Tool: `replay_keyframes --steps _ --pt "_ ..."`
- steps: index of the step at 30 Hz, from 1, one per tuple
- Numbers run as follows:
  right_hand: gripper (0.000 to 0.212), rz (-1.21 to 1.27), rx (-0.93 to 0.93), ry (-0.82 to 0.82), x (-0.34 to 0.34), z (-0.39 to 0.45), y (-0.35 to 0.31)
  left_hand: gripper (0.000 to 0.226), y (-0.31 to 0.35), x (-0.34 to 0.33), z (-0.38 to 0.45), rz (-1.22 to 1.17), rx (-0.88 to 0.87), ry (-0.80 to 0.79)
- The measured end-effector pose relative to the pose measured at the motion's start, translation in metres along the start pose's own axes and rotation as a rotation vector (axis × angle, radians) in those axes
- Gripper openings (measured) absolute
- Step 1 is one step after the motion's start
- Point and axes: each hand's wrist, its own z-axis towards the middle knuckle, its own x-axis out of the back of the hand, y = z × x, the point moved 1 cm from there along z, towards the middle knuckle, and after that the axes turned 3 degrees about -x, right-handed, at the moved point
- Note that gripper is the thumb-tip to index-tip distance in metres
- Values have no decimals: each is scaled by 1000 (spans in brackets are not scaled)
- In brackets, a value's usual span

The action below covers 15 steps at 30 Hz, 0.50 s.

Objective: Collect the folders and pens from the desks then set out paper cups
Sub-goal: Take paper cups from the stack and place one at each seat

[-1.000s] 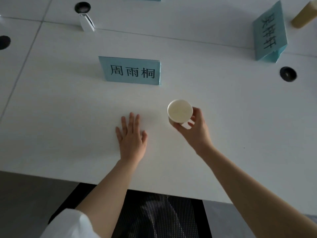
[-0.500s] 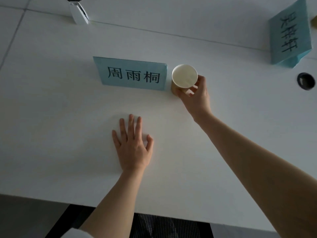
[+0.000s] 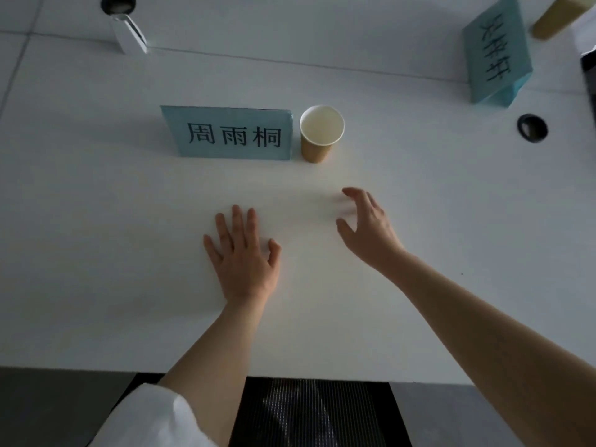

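Note:
A brown paper cup (image 3: 317, 137) with a white inside stands upright on the white desk (image 3: 96, 237), just right of a blue name card (image 3: 230, 133). My right hand (image 3: 367, 225) hovers nearer to me than the cup, apart from it, fingers loosely spread and holding nothing. My left hand (image 3: 243, 253) lies flat on the desk with straight fingers, below the name card.
A second blue name card (image 3: 496, 56) stands at the far right, with a tan cup-like object (image 3: 551, 21) behind it. Round cable holes (image 3: 532, 128) (image 3: 117, 4) sit in the desk. A small white stand (image 3: 129, 33) is at the far left. A dark chair (image 3: 309, 414) is under the desk's near edge.
My right hand carried the cup forward, set it down beside the name card, let go and drew back toward me. My left hand stayed flat on the desk.

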Motion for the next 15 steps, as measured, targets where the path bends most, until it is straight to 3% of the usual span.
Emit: replay_keyframes --steps 3,7,11,15 --pt "47 -73 -37 -67 17 -57 22 68 1 5 -1 -8 -6 -58" --pt "41 7 -211 6 34 -130 58 67 14 8 -14 8 -45 -175" --pt "37 124 -362 30 49 -190 87 72 60 3 -81 64 -184 -280" --pt "36 208 -381 63 82 -243 126 70 106 2 -136 63 -134 -329"
